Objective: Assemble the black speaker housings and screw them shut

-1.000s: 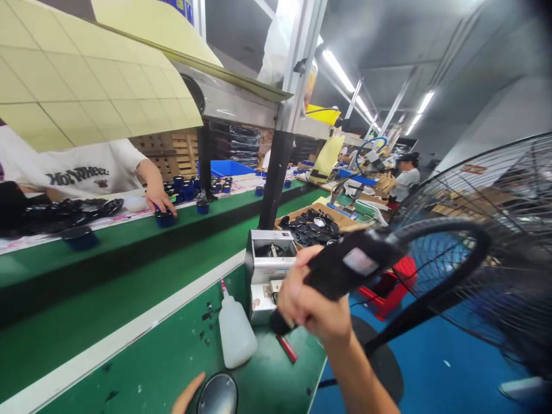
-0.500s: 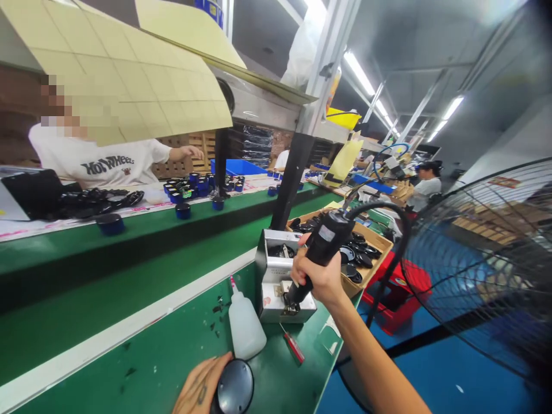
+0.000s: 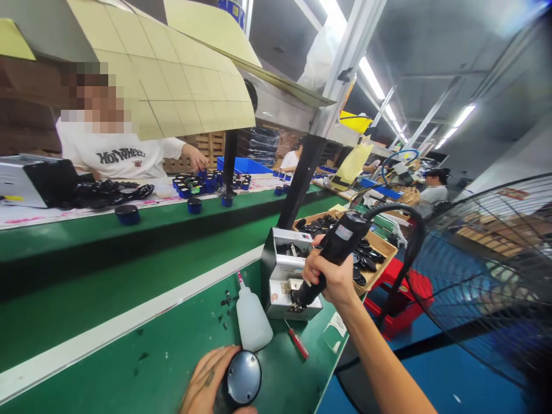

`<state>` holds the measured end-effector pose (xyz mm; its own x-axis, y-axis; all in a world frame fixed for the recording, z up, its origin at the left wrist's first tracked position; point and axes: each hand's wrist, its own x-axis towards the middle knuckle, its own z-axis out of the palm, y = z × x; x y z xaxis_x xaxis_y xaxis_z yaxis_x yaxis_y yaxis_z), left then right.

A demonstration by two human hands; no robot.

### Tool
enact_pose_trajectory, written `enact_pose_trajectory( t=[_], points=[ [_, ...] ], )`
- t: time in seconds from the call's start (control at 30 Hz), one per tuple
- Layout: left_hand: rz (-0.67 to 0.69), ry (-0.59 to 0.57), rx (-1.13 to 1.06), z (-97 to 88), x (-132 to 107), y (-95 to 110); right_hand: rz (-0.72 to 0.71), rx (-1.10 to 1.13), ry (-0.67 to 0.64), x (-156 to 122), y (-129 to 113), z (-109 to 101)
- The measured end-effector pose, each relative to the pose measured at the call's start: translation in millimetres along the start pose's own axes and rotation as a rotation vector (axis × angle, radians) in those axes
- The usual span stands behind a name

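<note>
My right hand is wrapped round a black electric screwdriver, whose cable runs off its top end. The tip points down at the front of a silver box-shaped screw feeder, and whether it touches is hard to see. Low in the view, my left hand grips a round black housing with a shiny disc face and small holes. Just beyond it a white squeeze bottle with a pink-marked nozzle leans at a slant. A red-handled small screwdriver lies beside the feeder.
Behind the feeder, a cardboard box holds many black round parts. To the right stand a red stool and a large fan. Across the green conveyor belt, a person in a white shirt sits near blue-black round units.
The whole view has shifted, so the bench things appear farther right. Both hands keep their holds. The person across has lowered a hand to the blue-black units.
</note>
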<state>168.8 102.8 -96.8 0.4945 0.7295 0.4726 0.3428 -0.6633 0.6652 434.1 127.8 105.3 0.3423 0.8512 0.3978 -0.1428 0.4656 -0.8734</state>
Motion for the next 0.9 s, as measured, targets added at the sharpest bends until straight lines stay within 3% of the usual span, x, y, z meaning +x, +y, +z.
enact_pose_trajectory(
  t=[0.17, 0.37, 0.47, 0.67, 0.9],
  points=[
    [-0.06, -0.02, -0.019, -4.6, 1.5, 11.2, 0.057, 0.118, -0.085, -30.2, -6.1, 15.8],
    [-0.092, -0.038, -0.044, -9.2, 9.3, 25.5, 0.106, 0.296, -0.361, -64.4, 2.3, 76.7],
    [-0.059, -0.059, -0.069, -9.8, 13.5, 24.9, 0.113, 0.322, -0.444, -67.8, 17.8, 94.0],
    [-0.017, -0.098, -0.101, -11.8, 17.4, 22.9, 0.135, 0.28, -0.461, -70.9, 36.4, 93.2],
    [-0.013, -0.056, -0.101, -10.3, 12.6, 22.6, 0.212, 0.174, -0.458, -72.7, 24.3, 90.0]
  ],
)
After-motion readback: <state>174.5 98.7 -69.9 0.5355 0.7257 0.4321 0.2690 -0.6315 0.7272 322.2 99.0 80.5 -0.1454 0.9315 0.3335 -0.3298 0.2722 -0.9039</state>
